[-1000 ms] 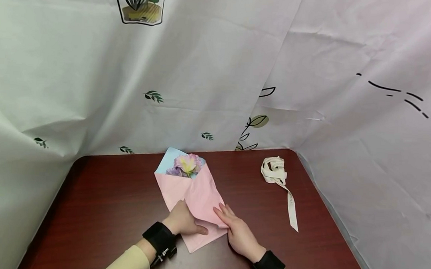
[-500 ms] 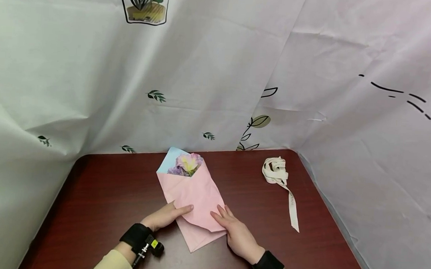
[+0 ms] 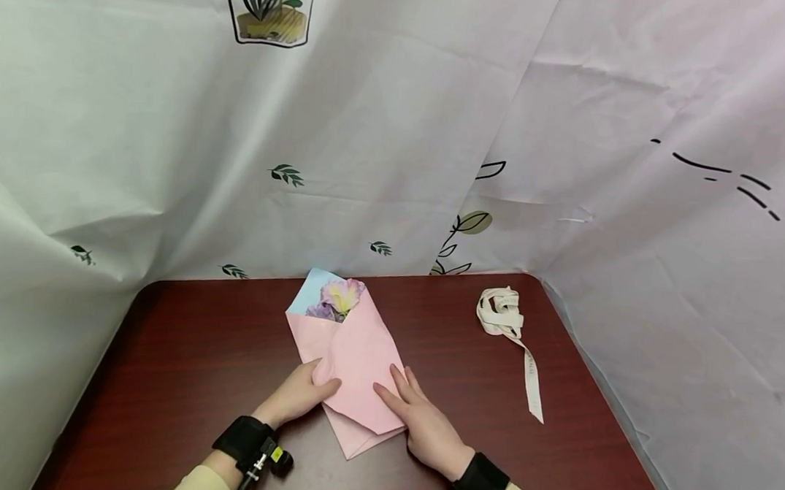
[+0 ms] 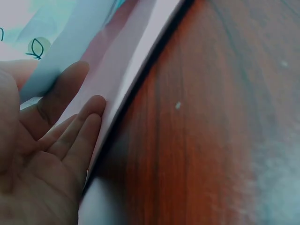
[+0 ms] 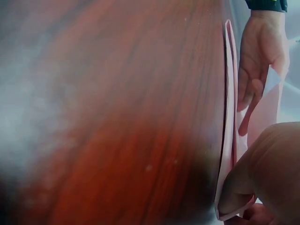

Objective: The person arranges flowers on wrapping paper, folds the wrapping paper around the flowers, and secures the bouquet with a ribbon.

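A sheet of pink wrapping paper [image 3: 361, 368], light blue inside, lies folded around an artificial-looking flower [image 3: 340, 296] on the table. The bloom is pink, yellow and purple and shows at the far opening; its stem is hidden. At the paper's left edge my left hand [image 3: 298, 396] pinches the upper flap, thumb on top. In the left wrist view, the left hand's fingers [image 4: 86, 136] reach in between the flap and the layer below. Spread fingers of my right hand [image 3: 430, 429] rest on the paper's right side, by its folded edge [image 5: 228, 117].
A loosely coiled cream ribbon [image 3: 500, 312] lies at the back right of the dark red-brown table [image 3: 217, 340], its tail trailing forward. White printed curtains [image 3: 371, 127] hang behind the table and along its sides.
My left hand has drawn back leftward from beneath the flap to the paper's left edge. The flap now lies flatter and further left, hiding slightly more of the flower. My right hand shifted slightly left.
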Demonstrator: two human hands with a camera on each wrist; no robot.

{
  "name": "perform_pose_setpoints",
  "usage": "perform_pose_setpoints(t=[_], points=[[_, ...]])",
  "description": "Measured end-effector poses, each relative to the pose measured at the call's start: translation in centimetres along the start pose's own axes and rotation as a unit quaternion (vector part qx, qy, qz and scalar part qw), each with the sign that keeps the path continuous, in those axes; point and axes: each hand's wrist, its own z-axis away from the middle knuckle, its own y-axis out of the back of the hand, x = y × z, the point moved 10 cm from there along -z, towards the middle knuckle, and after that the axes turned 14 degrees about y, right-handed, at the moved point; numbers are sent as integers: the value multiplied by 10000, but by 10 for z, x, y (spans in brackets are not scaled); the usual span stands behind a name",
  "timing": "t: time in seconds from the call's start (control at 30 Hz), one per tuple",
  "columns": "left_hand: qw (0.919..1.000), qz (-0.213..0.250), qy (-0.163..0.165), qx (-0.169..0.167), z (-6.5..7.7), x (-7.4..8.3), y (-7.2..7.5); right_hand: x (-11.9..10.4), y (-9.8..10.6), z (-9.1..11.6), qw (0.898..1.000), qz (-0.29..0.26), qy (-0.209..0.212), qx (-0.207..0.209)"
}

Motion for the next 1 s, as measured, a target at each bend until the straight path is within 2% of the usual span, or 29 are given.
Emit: perform_pose_setpoints(t=[0.17, 0.37, 0.47, 0.6, 0.7, 0.77, 1.0], points=[[9987, -384, -318, 146, 2, 3, 0, -5, 2, -3, 9995, 283, 113, 114], [9964, -466, -618, 342, 12, 4, 3, -9, -6, -5, 9972, 627, 344, -205], [9924, -644, -836, 636, 19, 5, 5, -10, -7, -6, 9963, 704, 439, -244], [9826, -934, -1045, 1217, 27, 6, 12, -10, -7, -7, 9968, 652, 412, -199], [9758, -1158, -1012, 1556, 31, 4, 18, -8, -7, -6, 9975, 581, 329, -227], [9730, -1292, -930, 1669, 32, 2, 21, -7, -8, -5, 9977, 551, 286, -269], [9736, -1554, -587, 1563, 32, -6, 24, -10, -11, -7, 9955, 734, 436, -422]])
